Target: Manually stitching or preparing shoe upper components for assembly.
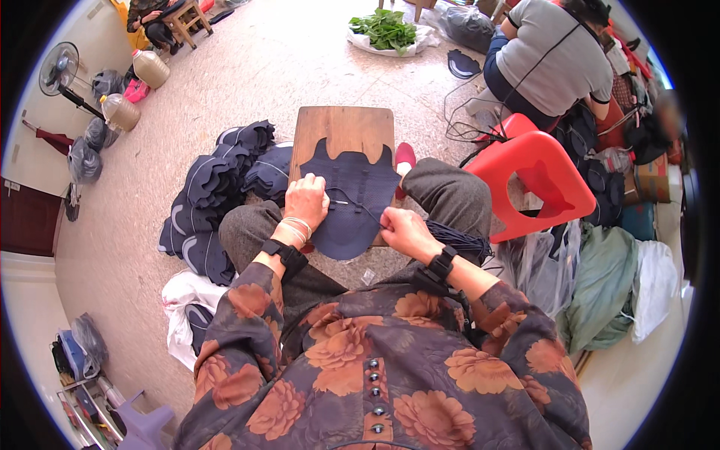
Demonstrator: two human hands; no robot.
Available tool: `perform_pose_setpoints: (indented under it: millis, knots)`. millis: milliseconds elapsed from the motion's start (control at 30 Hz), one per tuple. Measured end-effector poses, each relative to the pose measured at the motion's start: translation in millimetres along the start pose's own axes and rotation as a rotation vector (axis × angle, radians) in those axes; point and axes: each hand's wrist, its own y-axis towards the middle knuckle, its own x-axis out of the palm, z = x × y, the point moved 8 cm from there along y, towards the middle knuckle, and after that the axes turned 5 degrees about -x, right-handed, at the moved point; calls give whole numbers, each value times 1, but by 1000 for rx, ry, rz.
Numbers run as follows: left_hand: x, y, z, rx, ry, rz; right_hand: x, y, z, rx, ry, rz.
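A dark navy shoe upper lies flat on a wooden stool between my knees, its notched end pointing away. My left hand is closed over the upper's left edge. Beside its thumb a thin bright sliver shows against the fabric; what it is I cannot make out. My right hand pinches a dark shoelace at the upper's right side, and the lace runs back across the middle of the piece. A bundle of dark laces rests on my right thigh.
Stacked navy uppers lie on the floor left of the stool. A red plastic stool stands at my right, near plastic bags. Another person sits far right; leafy greens lie farther back. A fan stands far left.
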Motion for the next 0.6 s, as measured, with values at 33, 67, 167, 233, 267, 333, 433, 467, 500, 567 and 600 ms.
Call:
perform_pose_setpoints:
  millis: [33, 67, 167, 233, 267, 333, 433, 467, 500, 567, 600]
  knots:
    - [0, 0, 1, 11, 11, 11, 2, -5, -1, -14, -23, -21]
    - [1, 0, 1, 7, 10, 13, 3, -8, -2, -16, -26, -23]
    - [2, -2, 0, 2, 15, 17, 39, -25, -2, 263, 612, -446]
    - [3, 1, -9, -104, 17, 37, 23, -16, -14, 279, 846, -428]
    - [4, 3, -12, -109, 18, 39, 14, -8, -21, 293, 1085, -405]
    - [4, 10, -26, -255, -39, 64, -7, 17, -18, 284, 1318, -311]
    - [2, 10, -26, -229, -68, 39, -26, 28, -15, 212, 1527, -160]
    - [1, 10, -25, -208, -93, 24, -26, 28, -14, 212, 1525, -164]
    - [-2, 11, -27, -211, -93, 25, -25, 26, -12, 232, 1529, -153]
    - [-1, 10, -28, -191, -171, -33, -12, 19, -6, 238, 1443, -203]
    - [-1, 10, -27, -193, -171, -35, -3, 11, -7, 215, 1411, -264]
